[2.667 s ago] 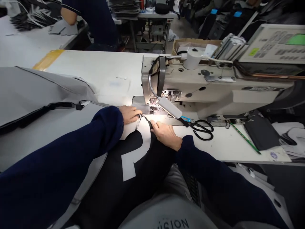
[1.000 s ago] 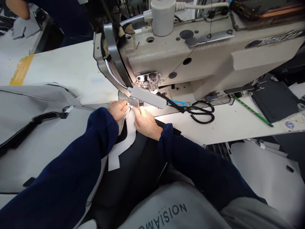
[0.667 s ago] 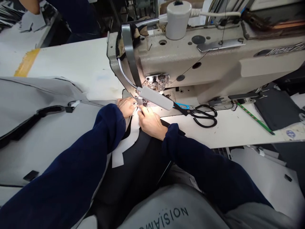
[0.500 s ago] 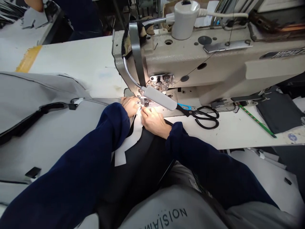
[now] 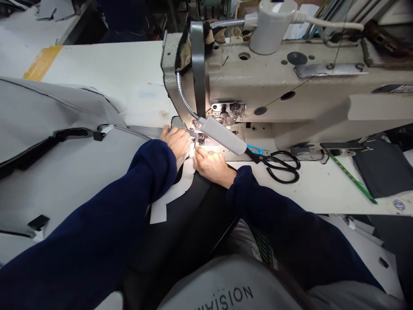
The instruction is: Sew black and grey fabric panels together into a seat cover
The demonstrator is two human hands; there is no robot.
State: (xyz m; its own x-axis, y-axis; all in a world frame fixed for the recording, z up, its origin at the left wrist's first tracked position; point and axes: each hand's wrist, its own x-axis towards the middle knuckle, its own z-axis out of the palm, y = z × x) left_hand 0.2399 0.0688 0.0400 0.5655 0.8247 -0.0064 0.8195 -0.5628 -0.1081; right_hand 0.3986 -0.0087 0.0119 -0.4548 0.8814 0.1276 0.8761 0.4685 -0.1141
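Under the needle area of a sewing machine (image 5: 277, 73) lies dark fabric (image 5: 193, 215) with a curved white strip (image 5: 185, 181) along its edge. My left hand (image 5: 176, 141) is closed on the fabric just left of the presser foot (image 5: 201, 138). Right in front of the foot, my right hand (image 5: 213, 165) pinches the fabric edge together with the white strip. The fingertips of both hands nearly meet there, and a lamp lights the spot. The dark fabric hangs down from the table toward my lap.
Black-handled scissors (image 5: 280, 165) lie right of the hands, partly beneath the grey lamp head (image 5: 222, 135). A green striped stick (image 5: 351, 176) and dark fabric pieces (image 5: 380, 165) are farther right. Large grey fabric (image 5: 80, 181) covers the left side. Another person (image 5: 122, 19) stands behind the table.
My view has shifted slightly, so the machine appears farther right. Both hands keep hold of the fabric by the foot, and the white strip's lower end has moved a little left.
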